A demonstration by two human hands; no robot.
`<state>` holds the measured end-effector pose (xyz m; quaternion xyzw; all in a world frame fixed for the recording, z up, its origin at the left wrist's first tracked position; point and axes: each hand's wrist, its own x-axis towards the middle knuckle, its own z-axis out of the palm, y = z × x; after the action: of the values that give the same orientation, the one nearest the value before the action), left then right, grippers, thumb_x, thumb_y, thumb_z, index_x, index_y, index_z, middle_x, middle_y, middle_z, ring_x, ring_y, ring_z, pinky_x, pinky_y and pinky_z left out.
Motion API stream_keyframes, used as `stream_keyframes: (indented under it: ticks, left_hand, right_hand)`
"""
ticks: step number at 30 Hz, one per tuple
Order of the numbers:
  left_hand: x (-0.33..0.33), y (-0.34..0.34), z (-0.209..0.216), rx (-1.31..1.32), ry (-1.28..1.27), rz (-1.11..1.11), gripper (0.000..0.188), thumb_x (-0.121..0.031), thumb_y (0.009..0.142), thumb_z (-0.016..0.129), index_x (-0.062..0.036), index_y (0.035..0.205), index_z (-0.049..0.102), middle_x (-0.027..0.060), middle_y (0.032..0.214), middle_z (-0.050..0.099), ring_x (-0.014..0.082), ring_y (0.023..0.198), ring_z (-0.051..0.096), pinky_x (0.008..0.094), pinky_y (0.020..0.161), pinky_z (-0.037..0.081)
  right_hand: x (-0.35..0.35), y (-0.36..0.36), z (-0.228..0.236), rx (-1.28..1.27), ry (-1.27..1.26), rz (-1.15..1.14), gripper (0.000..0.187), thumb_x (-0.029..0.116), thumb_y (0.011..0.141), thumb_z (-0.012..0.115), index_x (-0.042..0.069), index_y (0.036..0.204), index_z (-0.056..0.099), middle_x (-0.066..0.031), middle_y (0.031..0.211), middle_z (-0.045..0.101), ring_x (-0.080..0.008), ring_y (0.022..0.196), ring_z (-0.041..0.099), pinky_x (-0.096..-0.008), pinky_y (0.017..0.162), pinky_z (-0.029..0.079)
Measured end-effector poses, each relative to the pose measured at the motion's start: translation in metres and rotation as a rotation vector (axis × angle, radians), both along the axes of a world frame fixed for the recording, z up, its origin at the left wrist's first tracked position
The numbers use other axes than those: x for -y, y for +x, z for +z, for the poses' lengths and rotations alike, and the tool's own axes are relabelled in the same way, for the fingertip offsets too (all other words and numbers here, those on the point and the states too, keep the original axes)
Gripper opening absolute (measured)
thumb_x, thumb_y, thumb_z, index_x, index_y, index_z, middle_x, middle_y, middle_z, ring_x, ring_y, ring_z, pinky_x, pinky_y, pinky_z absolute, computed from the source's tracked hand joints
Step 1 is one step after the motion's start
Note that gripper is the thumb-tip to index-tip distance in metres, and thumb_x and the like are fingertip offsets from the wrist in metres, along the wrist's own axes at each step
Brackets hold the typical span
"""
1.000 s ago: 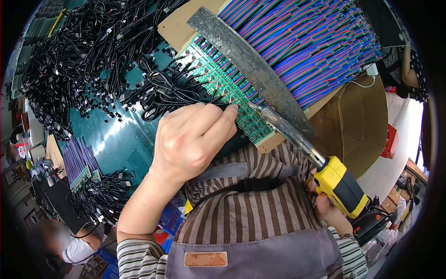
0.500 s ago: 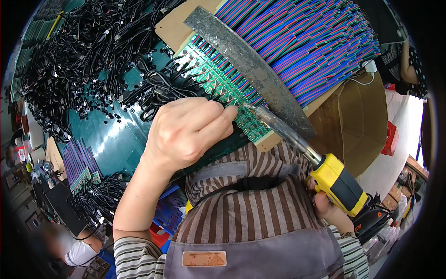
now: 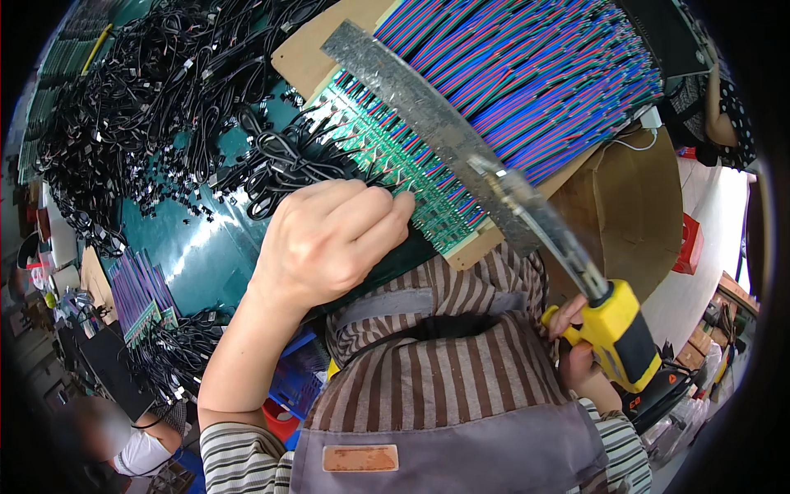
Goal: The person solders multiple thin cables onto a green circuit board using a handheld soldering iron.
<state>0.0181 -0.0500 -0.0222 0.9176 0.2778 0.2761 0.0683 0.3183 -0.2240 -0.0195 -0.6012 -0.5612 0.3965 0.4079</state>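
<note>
My left hand (image 3: 329, 235) is closed in a pinch at the near edge of a panel of green circuit boards (image 3: 440, 221); what its fingers hold is hidden. Just beyond it, black cables (image 3: 288, 156) lie with their ends on the boards. My right hand (image 3: 578, 362) grips a yellow and black soldering gun (image 3: 617, 329). The gun's metal barrel points up and left, its blurred tip over a long, flat metal bar (image 3: 428, 111). That bar lies across rows of red, green and blue wires (image 3: 527, 90), whose near ends meet the boards.
A brown backing board (image 3: 309, 53) lies under the panel and wires. Large heaps of black cables (image 3: 123, 107) cover the left of the green table (image 3: 197, 247). At the right stands an open cardboard box (image 3: 634, 214). Other people are at the far right and lower left.
The soldering gun has moved right and its tip has come away from the boards beside my left hand, over the metal bar. My left hand has barely shifted.
</note>
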Motion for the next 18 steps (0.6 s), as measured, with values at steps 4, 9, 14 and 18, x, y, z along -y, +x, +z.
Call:
stream_keyframes:
  ticks: [4,9,14,18]
  left_hand:
    - [-0.002,0.002,0.000,0.031,0.033,0.002,0.023,-0.004,0.068,0.072,-0.0010,0.090,0.065,0.0018,0.068,0.046,0.0154,0.055,0.051,0.0300,0.049,0.044]
    - [0.004,-0.002,0.004,-0.013,0.011,0.039,0.030,-0.004,0.065,0.077,-0.0020,0.093,0.068,0.0021,0.071,0.052,0.0162,0.059,0.056,0.0295,0.053,0.048]
    - [0.006,0.004,0.008,-0.024,-0.027,0.028,0.031,-0.004,0.065,0.077,-0.0030,0.096,0.069,0.0026,0.073,0.056,0.0182,0.062,0.059,0.0315,0.056,0.050]
    - [0.023,0.001,0.015,-0.089,-0.094,0.195,0.034,-0.003,0.068,0.076,-0.0036,0.102,0.071,0.0044,0.083,0.057,0.0194,0.063,0.059,0.0324,0.056,0.049]
  right_hand:
    - [-0.006,0.013,-0.011,-0.357,0.210,-0.099,0.055,0.052,0.089,0.065,0.004,0.102,0.041,-0.0096,0.102,0.042,-0.0157,0.071,0.050,-0.0286,0.056,0.045]
    - [-0.048,0.031,-0.009,-0.114,0.589,-0.402,0.057,0.047,0.100,0.047,-0.003,0.126,0.043,-0.0184,0.118,0.050,-0.0112,0.067,0.051,-0.0251,0.055,0.044]
    - [-0.090,0.073,-0.045,0.244,0.326,-0.547,0.020,0.012,0.097,0.053,-0.003,0.110,0.058,-0.0054,0.079,0.063,-0.0075,0.060,0.056,-0.0223,0.052,0.043]
    - [-0.105,0.045,-0.023,0.017,0.491,-0.621,0.015,0.012,0.097,0.056,-0.001,0.091,0.062,-0.0028,0.069,0.060,-0.0084,0.057,0.055,-0.0226,0.052,0.044]
